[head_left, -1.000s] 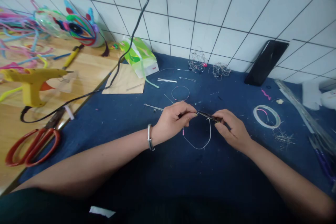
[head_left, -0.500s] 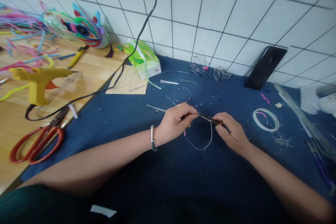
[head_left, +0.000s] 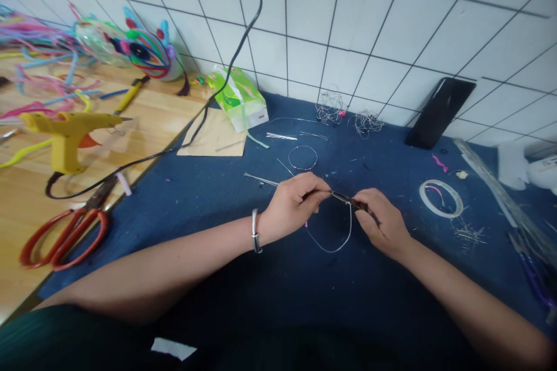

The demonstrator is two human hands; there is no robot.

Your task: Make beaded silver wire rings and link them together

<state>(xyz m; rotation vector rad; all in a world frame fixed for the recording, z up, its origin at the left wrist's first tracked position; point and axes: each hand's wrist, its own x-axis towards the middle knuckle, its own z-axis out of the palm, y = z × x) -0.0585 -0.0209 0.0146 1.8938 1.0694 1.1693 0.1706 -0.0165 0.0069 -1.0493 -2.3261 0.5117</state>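
Note:
My right hand [head_left: 383, 220] is closed around a small pair of dark pliers [head_left: 343, 197], whose jaws point left. The fingers of my left hand [head_left: 293, 203] are pinched at the tip of those jaws, on the end of a wire loop. This thin silvery wire loop [head_left: 334, 251] hangs below both hands, with a bit of pink on its left side. Exactly how the wire sits in the jaws is too small to tell. Just beyond my left hand, a beaded wire ring [head_left: 303, 158] lies on the blue cloth [head_left: 278, 313].
Loose wires [head_left: 282, 137] and wire tangles [head_left: 331, 107] lie toward the tiled wall. A black phone [head_left: 440, 113] leans there. Right are a tape roll [head_left: 423, 200] and purple-handled pliers [head_left: 533, 275]. Left are red scissors [head_left: 102, 232], a yellow glue gun [head_left: 65, 139] with its cord, and a tissue pack [head_left: 239, 98].
Both hands keep their grip in nearly the same place. The pliers' handle end has dipped slightly, and the view has shifted a little.

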